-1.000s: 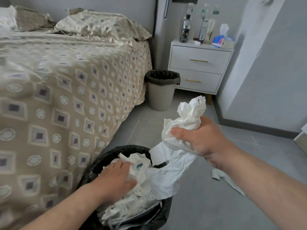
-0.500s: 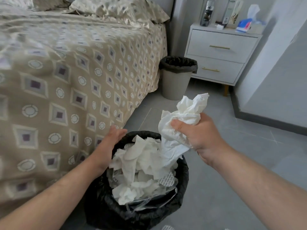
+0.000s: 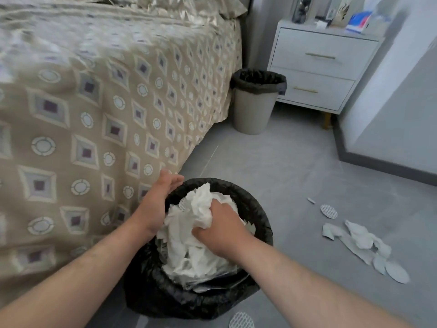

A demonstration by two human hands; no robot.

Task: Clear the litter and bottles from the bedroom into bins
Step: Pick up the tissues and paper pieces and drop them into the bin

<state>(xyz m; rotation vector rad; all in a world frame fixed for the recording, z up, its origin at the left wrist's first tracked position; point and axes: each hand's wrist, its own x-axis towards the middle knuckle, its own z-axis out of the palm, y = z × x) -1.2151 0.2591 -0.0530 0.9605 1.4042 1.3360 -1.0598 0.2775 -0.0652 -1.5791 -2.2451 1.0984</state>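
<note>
A bin with a black liner [image 3: 257, 216] stands on the floor beside the bed, heaped with white crumpled paper [image 3: 189, 254]. My right hand [image 3: 220, 226] grips a wad of white tissue [image 3: 201, 209] and holds it down on top of the heap. My left hand [image 3: 158, 195] is at the bin's left rim, fingers loosely extended over the edge. More white paper scraps [image 3: 359, 242] and round pads [image 3: 328, 211] lie on the floor to the right. Bottles [image 3: 300, 8] stand on the nightstand at the back.
The bed with a patterned beige cover [image 3: 94, 114] fills the left. A second, beige bin with a dark liner [image 3: 256, 102] stands by the white nightstand [image 3: 319, 67]. A grey wall [image 3: 390, 114] runs along the right. One more round pad [image 3: 241, 320] lies just in front of the bin.
My right hand has come down with the tissue wad from above the bin onto the heap. My left hand stays at the bin's left rim. The view has tilted lower.
</note>
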